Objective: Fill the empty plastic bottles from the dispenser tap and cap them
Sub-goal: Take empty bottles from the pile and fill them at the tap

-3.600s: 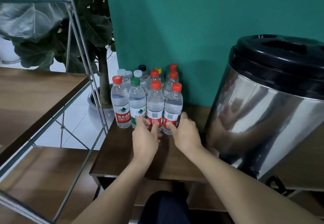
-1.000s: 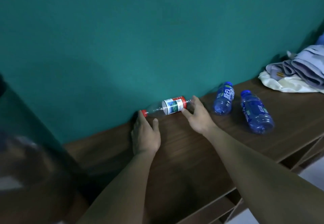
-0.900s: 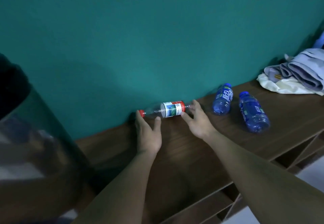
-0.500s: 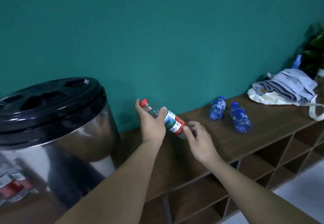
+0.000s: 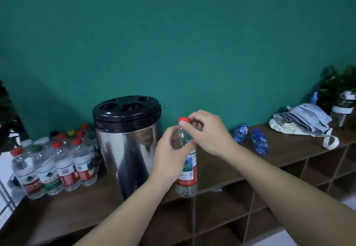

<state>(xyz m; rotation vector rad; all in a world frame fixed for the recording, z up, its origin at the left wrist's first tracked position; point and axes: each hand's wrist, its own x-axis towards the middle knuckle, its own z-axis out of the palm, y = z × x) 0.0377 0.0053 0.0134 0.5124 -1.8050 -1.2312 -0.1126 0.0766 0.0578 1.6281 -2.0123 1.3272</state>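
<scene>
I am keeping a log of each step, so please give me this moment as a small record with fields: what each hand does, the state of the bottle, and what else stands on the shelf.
left hand: left hand grips the clear bottle round its upper body
right hand: right hand pinches the red cap
bottle state: upright, cap on, looks empty
dispenser: steel dispenser, black lid, behind the hands
capped bottles: group left of the dispenser
blue bottles: two lying at right
shelf: wooden shelf
</scene>
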